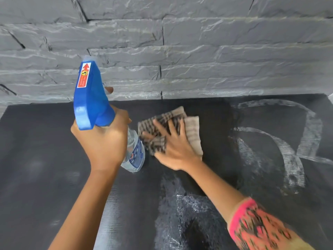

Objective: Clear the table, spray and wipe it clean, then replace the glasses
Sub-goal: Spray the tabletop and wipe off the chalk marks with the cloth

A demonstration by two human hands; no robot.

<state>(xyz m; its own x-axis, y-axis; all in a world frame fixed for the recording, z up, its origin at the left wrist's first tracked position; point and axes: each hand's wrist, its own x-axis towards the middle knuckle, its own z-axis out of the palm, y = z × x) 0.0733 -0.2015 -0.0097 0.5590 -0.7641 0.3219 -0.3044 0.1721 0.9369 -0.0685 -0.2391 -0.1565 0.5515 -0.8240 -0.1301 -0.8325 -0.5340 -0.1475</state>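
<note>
Fingers (pixel 177 126) of right hand (pixel 173 148) spread, pressing checked cloth (pixel 191 130) on wet black tabletop (pixel 36 168); left hand (pixel 102 139) wrapped round blue-headed spray bottle (pixel 90 98).

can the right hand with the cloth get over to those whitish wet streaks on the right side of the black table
Probably yes. The right hand lies flat on the checked brown cloth, and the dark tabletop between it and the whitish streaks is bare. The blue-topped spray bottle sits in the left hand, opposite.

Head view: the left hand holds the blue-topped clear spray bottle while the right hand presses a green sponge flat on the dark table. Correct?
Not quite. The head view shows the right hand pressing a brown checked cloth, not a green sponge. The rest stands.
</note>
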